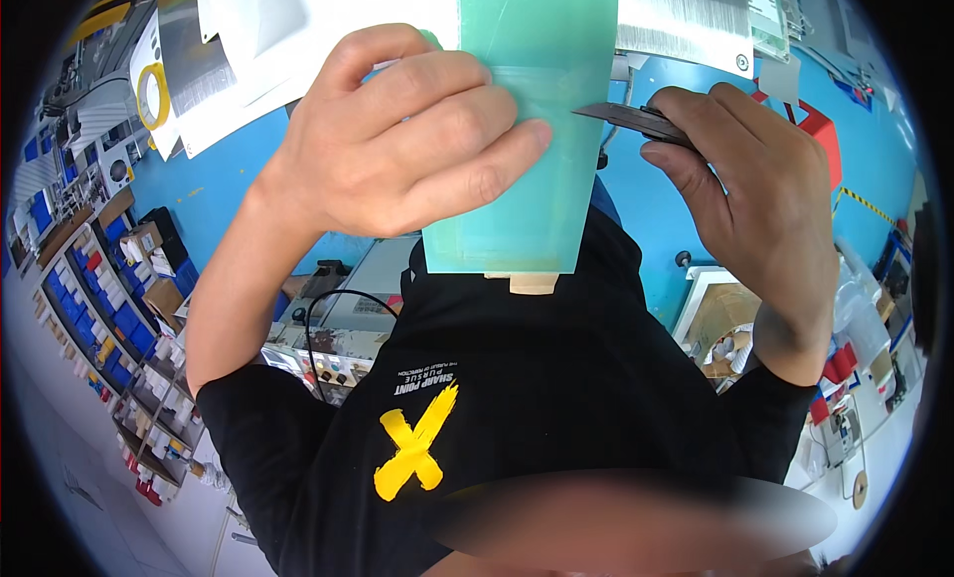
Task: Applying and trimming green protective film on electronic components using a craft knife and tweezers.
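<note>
A translucent green sheet (pixel 532 194) hangs over the near edge of the white and metal work surface, in front of my body. My left hand (pixel 407 145) grips its left side, fingers curled over the face; the thumb is hidden. A small rounded green bit (pixel 430 38) peeks out behind that hand, and I cannot make out what it is. In my right hand (pixel 750 169) is a dark utility knife (pixel 646 123), pinched between thumb and fingers. Its blade points left, with the tip over the right part of the sheet. Tan tape (pixel 534 283) shows at the sheet's lower end.
A yellow tape roll (pixel 153 95) sits at the far left of the work surface. Shelves with blue bins (pixel 129 324) line the left side. To the right are a red object (pixel 821 140) and an open box (pixel 723 319). A black cable (pixel 316 319) loops below my left forearm.
</note>
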{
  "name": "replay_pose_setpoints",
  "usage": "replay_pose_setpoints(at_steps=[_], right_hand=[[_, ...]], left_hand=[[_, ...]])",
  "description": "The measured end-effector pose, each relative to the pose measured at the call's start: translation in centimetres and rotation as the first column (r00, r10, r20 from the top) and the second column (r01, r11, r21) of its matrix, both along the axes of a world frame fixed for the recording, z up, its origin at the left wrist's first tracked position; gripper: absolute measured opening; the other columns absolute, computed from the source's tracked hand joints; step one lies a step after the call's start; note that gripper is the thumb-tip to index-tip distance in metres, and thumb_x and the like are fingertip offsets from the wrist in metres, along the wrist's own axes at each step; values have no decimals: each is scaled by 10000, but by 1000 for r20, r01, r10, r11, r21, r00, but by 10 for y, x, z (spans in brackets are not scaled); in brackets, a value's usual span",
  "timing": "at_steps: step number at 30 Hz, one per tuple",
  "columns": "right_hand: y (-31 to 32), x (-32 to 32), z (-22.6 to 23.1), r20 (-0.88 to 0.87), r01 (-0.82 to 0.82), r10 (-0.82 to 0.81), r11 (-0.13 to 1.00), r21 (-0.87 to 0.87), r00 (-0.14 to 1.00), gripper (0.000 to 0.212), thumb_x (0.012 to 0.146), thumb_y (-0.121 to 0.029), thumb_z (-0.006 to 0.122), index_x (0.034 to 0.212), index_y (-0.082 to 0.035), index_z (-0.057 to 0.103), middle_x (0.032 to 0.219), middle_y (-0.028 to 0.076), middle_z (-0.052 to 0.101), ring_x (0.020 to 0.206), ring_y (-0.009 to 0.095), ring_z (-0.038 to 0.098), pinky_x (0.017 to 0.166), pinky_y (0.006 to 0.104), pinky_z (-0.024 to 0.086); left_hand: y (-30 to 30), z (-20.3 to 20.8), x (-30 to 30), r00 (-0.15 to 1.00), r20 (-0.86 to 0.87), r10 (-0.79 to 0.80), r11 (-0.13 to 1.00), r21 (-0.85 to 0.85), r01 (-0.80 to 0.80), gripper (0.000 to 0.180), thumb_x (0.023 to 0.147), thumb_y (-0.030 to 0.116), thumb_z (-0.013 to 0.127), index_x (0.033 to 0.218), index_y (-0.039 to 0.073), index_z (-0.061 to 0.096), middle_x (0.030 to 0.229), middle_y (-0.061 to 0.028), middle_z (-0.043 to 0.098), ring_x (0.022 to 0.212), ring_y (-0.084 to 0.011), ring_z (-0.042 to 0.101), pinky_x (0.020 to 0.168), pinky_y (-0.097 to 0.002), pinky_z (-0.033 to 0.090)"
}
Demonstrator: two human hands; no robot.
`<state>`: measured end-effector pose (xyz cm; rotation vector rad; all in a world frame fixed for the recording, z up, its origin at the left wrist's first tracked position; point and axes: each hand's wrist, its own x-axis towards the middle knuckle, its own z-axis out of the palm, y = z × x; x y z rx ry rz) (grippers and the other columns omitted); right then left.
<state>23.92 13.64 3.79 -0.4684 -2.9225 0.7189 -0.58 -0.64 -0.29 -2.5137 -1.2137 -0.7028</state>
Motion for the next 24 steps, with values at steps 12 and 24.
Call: replay_pose_setpoints(at_steps=[12, 24], right_hand=[[4, -3, -1, -3, -59, 60, 995, 85, 998, 256, 828, -209, 749, 984, -17, 684, 745, 76, 635, 570, 210, 563, 500, 306, 415], [8, -2, -3, -4, -78, 78, 993, 91, 997, 255, 816, -220, 756, 961, -20, 693, 703, 58, 615, 555, 200, 556, 487, 305, 405]], left_hand=[[-2, -2, -3, 1000, -4, -30, 999, 15, 30, 391, 647, 115, 748, 1036, 140, 722, 953, -25, 627, 910, -207, 601, 778, -347, 481], [-1, 0, -3, 999, -23, -30, 999, -11, 30, 405, 635, 132, 746, 1040, 140, 724, 939, -15, 613, 899, -207, 597, 755, -336, 475]])
